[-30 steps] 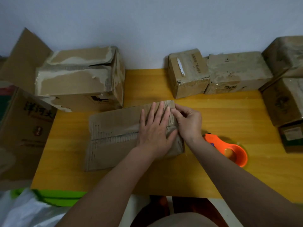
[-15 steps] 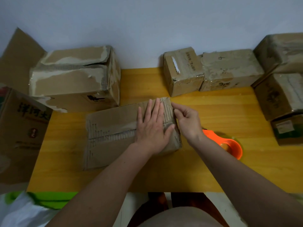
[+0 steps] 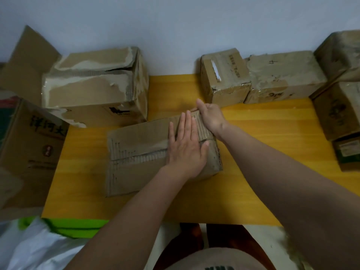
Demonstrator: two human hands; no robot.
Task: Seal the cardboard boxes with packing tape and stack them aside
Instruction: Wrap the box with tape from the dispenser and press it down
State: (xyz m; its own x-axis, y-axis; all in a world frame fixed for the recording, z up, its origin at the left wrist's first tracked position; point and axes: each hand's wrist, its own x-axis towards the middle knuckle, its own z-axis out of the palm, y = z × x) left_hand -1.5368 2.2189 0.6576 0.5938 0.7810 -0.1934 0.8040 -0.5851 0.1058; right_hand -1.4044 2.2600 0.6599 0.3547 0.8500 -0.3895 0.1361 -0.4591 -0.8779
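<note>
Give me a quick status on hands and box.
Left hand flat on the box. Right hand at its far right corner, grip unclear. Nothing obstructing.

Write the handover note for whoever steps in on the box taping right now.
Left hand: flat, pressing the top of the middle box on the yellow table.
Right hand: at the box's far right edge; whether it pinches tape cannot be told.
Tape dispenser: not in view.
Done: flaps closed; several boxes stand along the wall, like the small box.
Left: finish sealing this box, stack it aside.
</note>
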